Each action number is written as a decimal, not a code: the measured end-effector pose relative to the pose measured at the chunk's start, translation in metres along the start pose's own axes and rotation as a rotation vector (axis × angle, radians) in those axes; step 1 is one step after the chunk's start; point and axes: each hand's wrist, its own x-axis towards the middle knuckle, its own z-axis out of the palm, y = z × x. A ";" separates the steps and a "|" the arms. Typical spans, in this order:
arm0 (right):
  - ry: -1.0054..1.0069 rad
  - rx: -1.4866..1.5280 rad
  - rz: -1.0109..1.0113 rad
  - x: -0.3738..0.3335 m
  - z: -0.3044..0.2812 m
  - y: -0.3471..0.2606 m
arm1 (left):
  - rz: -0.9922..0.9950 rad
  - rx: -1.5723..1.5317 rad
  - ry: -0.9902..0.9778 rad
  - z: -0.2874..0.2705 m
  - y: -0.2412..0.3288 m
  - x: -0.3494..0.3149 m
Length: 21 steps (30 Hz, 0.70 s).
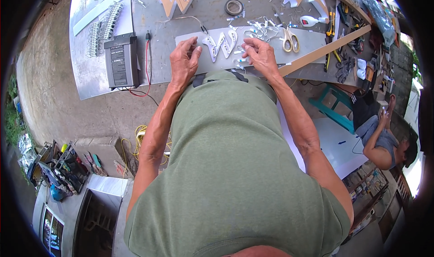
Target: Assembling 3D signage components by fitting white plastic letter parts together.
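Observation:
A white letter W [220, 45] with small LED modules inside lies on a light grey sheet [302, 53] at the table's near edge. My left hand [185, 60] is just left of the letter, fingers loosely bent and thumb apart, with nothing visible in it. My right hand [262, 55] hovers to the letter's right, thumb and fingers bent but apart, beside loose LED modules [241, 61]. A tangle of wired LED modules [263, 28] lies beyond it. Scissors [290, 40] with pale handles rest to the right of that tangle.
A black power supply box [122, 62] and rows of LED modules [104, 28] are at the left. Farther back are a tape roll [233, 7], an orange-faced letter [176, 2] and a glue bottle [313, 21]. A wooden strip [325, 51] crosses the right. Another person [384, 135] sits at the right.

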 end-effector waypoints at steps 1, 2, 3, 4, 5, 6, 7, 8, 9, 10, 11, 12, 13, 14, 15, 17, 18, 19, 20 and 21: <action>-0.054 0.168 0.119 -0.001 -0.001 0.000 | -0.143 -0.072 -0.029 -0.002 -0.003 0.000; -0.042 0.178 0.116 -0.002 0.000 -0.001 | -0.230 -0.149 -0.083 -0.003 -0.005 0.001; -0.051 0.294 0.154 -0.002 0.003 -0.001 | -0.220 -0.141 -0.093 -0.004 -0.002 0.004; -0.060 0.412 0.189 -0.001 0.006 -0.002 | -0.308 -0.311 -0.133 -0.004 0.001 0.005; -0.049 0.423 0.184 0.000 0.007 -0.003 | -0.397 -0.480 -0.174 -0.004 0.005 0.006; -0.062 0.449 0.201 0.002 0.008 -0.005 | -0.380 -0.507 -0.203 -0.006 0.013 0.008; -0.075 0.476 0.217 0.003 0.009 -0.006 | -0.371 -0.497 -0.211 -0.005 0.016 0.008; -0.067 0.486 0.210 0.005 0.010 -0.005 | -0.419 -0.548 -0.222 -0.004 0.016 0.008; -0.061 0.531 0.228 0.006 0.011 -0.003 | -0.468 -0.601 -0.232 -0.005 0.018 0.008; -0.056 0.576 0.245 0.008 0.011 -0.002 | -0.477 -0.620 -0.242 -0.007 0.020 0.009; -0.051 0.583 0.238 0.009 0.009 -0.001 | -0.469 -0.612 -0.246 -0.007 0.021 0.011; -0.057 0.572 0.267 0.010 0.009 -0.002 | -0.509 -0.657 -0.227 -0.006 0.019 0.011; -0.063 0.559 0.297 0.011 0.009 -0.004 | -0.549 -0.702 -0.207 -0.005 0.018 0.010; -0.065 0.563 0.290 0.013 0.010 -0.006 | -0.518 -0.661 -0.214 -0.004 0.016 0.010; -0.065 0.528 0.289 0.014 0.011 -0.006 | -0.514 -0.658 -0.213 -0.003 0.016 0.010; -0.068 0.492 0.283 0.016 0.012 -0.008 | -0.530 -0.689 -0.199 -0.003 0.017 0.011; -0.071 0.520 0.292 0.018 0.012 -0.006 | -0.526 -0.689 -0.195 -0.003 0.017 0.011; -0.075 0.547 0.301 0.021 0.012 -0.005 | -0.551 -0.721 -0.191 -0.004 0.017 0.011; -0.078 0.546 0.297 0.024 0.011 -0.003 | -0.577 -0.754 -0.187 -0.005 0.017 0.012; -0.125 0.578 0.331 0.027 0.009 -0.002 | -0.575 -0.756 -0.179 -0.005 0.018 0.012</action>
